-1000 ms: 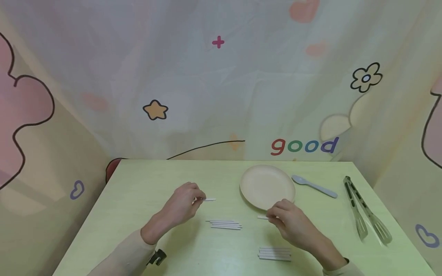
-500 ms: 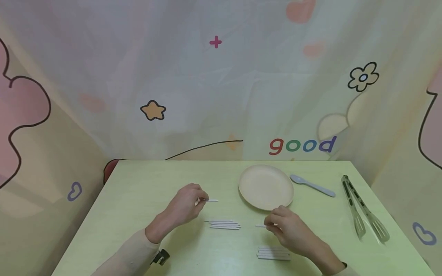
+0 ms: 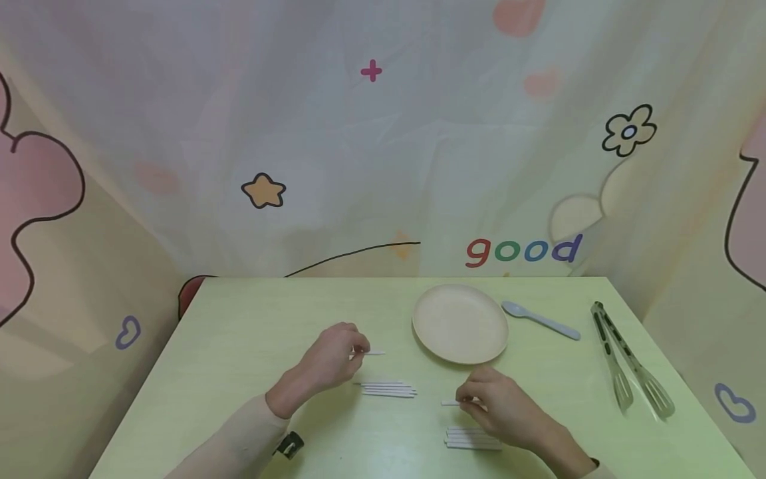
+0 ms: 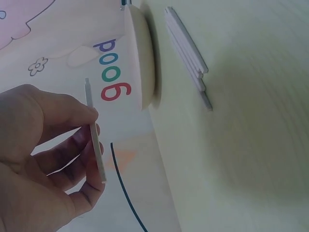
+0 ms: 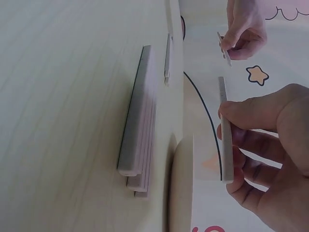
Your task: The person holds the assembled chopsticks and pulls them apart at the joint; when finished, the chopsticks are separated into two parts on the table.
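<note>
My left hand pinches a thin white stick between thumb and fingers, held above the table. In the left wrist view this stick has a narrower tip at one end. Another white stick is pinched by my right hand, just beyond the nearer row of sticks. That row lies flat, its sticks side by side. A second group of white sticks, with uneven ends, lies between the hands, a little farther away. The right fingers partly cover the stick they hold in the head view.
A round cream plate stands at the back centre-right of the pale table. Right of it lies a grey-blue spoon. Tongs with slotted ends lie near the right edge. Printed cloth walls the table in.
My right hand has come nearer with its stick, away from the plate and toward the near row. My left hand has shifted slightly right and nearer. Both groups of sticks stay put.
</note>
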`<state>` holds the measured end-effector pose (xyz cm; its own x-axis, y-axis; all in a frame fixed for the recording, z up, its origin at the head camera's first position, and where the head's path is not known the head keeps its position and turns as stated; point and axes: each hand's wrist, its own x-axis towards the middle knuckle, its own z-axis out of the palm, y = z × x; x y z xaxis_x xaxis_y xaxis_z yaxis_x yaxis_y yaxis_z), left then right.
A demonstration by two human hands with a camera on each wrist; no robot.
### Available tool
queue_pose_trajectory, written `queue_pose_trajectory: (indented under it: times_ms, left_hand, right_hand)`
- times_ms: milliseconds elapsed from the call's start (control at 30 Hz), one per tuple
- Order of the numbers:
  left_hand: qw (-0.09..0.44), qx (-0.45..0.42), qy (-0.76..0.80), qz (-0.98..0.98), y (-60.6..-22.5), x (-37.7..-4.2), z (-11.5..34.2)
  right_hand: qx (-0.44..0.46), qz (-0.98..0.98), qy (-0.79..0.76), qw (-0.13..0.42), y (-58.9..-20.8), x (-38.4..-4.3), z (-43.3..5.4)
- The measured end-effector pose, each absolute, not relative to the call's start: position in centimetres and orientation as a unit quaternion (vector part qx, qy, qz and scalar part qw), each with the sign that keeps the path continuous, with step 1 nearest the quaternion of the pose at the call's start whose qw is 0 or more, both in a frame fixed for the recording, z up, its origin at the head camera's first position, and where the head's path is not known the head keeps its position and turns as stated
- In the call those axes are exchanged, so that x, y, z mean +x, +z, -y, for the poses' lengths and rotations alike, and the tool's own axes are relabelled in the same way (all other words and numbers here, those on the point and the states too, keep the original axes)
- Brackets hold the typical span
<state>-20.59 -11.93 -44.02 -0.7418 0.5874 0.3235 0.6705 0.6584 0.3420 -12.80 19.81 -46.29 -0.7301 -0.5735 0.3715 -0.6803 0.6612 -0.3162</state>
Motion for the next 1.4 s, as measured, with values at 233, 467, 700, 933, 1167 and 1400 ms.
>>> queue_pose_trajectory:
  times_ms: [233,467,700,933,1167,1400]
  left_hand:
    - [0.073,-0.349,-0.219,0.908,-44.8,-20.7,11.3]
    - [0.044,-0.344,-0.215,0.913,-45.3,-20.8,10.7]
    - [0.024,-0.348,-0.201,0.915,-46.0,-21.3,10.3]
    - [-0.004,-0.35,-0.199,0.915,-46.8,-21.6,10.1]
    - [-0.02,-0.35,-0.187,0.918,-47.9,-22.0,9.7]
    - [-0.022,-0.353,-0.188,0.916,-48.4,-22.0,9.5]
  right_hand:
    - [0.346,0.907,0.22,0.094,-46.4,-12.7,-19.8]
    - [0.36,0.902,0.212,0.107,-46.8,-12.8,-19.9]
    - [0.365,0.903,0.203,0.1,-47.0,-13.0,-20.0]
    - [0.354,0.912,0.2,0.058,-47.1,-13.0,-20.1]
    - [0.357,0.911,0.2,0.039,-47.5,-13.0,-20.1]
    - [0.35,0.915,0.2,0.009,-47.7,-13.1,-20.0]
